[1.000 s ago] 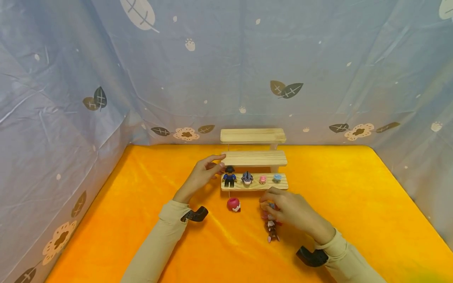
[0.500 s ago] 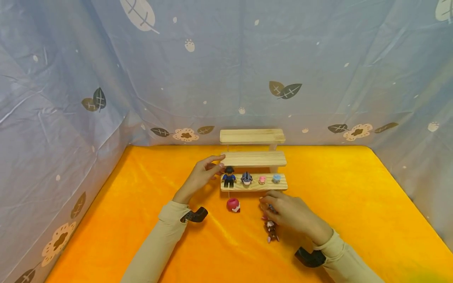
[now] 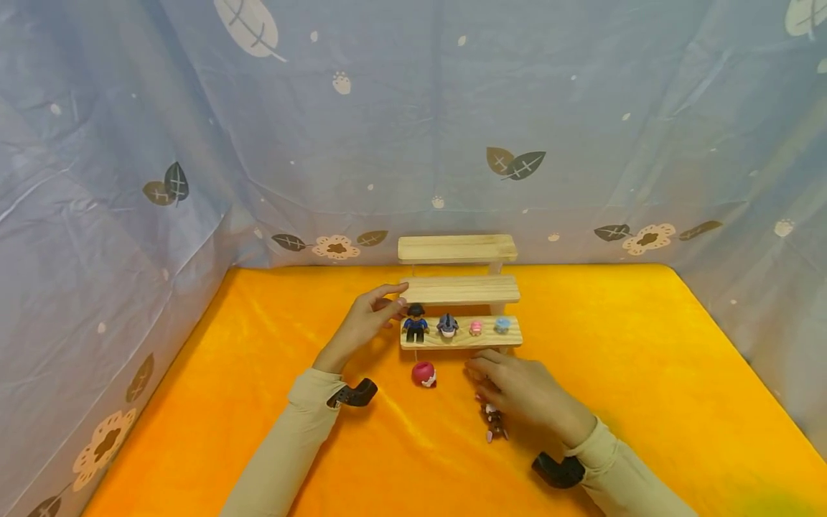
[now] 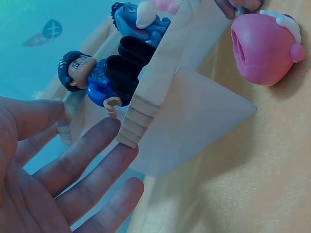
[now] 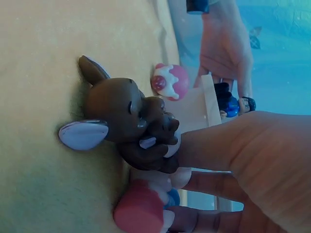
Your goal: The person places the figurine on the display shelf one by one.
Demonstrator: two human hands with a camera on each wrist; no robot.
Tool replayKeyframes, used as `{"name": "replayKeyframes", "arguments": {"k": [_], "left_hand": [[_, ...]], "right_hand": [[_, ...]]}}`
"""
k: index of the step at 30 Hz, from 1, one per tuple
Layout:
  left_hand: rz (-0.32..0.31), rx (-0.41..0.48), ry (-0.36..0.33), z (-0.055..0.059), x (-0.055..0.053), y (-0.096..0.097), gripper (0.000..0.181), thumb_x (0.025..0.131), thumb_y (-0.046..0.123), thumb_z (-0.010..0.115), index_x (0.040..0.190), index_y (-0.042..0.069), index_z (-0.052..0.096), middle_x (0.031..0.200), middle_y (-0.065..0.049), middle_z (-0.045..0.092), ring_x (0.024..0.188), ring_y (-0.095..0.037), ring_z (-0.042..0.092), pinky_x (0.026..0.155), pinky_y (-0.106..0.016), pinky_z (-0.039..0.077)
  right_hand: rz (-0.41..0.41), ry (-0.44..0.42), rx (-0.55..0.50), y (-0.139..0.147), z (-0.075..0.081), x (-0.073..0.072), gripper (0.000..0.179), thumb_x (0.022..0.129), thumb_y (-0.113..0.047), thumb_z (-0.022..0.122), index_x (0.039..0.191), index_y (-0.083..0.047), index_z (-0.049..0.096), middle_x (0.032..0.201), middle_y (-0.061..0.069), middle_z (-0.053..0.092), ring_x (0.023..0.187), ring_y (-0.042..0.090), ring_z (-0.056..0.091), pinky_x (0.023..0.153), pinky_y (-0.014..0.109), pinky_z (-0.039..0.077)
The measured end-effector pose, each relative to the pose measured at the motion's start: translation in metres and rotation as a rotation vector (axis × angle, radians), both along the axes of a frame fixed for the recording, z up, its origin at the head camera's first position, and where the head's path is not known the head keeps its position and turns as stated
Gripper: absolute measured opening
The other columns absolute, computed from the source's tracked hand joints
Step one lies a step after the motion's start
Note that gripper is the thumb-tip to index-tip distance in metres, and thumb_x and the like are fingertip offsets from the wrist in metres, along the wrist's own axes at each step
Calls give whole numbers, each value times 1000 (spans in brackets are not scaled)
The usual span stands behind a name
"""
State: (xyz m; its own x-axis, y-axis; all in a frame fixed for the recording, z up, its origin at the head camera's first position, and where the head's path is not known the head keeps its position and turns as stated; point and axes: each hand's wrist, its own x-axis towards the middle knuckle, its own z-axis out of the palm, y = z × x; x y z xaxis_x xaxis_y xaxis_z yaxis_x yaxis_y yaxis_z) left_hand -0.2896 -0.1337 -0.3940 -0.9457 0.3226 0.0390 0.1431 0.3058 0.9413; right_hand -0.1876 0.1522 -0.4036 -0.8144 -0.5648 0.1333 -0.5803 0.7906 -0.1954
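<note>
A three-step wooden stand stands on an orange cloth. My left hand lies at its left end, fingers loosely extended; in the left wrist view the fingertips touch the shelf end. On the lowest step sit a black-haired toy figure, a blue-grey donkey figurine, a pink figurine and a light-blue one. In front of the stand, my right hand pinches a small red-and-white figurine, partly hidden by the fingers. Beside its thumb lies a brown kangaroo-like figurine.
A round pink toy with white trim lies before the stand's lower left corner. Grey-blue patterned curtain hangs behind and at both sides. Black wrist mounts are on both sleeves.
My right hand has shifted slightly left and closed around the red-and-white figurine, now mostly covered in the head view. My left hand stays at the stand. The head view has drifted slightly.
</note>
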Motion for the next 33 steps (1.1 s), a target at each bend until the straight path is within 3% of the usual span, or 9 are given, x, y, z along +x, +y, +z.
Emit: {"name": "replayKeyframes", "arguments": {"k": [11,22,33], "left_hand": [[-15,10,23,3,2,0,43,105,24,58,146,15,56,111,-21,74,99,-32,74,81,-48,58],[-13,5,65,-1,1,-2,43,104,27,59,144,13,58,105,-16,76,92,-24,74,74,-39,59],[-20,-3,38,0,2,-2,43,105,23,57,147,13,55,112,-22,73,100,-33,73,84,-50,59]], "right_hand": [[-25,77,-23,-6,-9,-2,24,89,-17,78,112,-22,72,115,-5,69,84,11,68,53,24,47],[-15,116,-26,-5,-8,-3,17,92,-22,75,108,-19,72,103,-6,72,78,8,66,57,27,52],[-18,24,-39,-2,-2,-1,19,100,-28,65,113,-18,73,107,1,74,93,17,70,64,34,57]]}}
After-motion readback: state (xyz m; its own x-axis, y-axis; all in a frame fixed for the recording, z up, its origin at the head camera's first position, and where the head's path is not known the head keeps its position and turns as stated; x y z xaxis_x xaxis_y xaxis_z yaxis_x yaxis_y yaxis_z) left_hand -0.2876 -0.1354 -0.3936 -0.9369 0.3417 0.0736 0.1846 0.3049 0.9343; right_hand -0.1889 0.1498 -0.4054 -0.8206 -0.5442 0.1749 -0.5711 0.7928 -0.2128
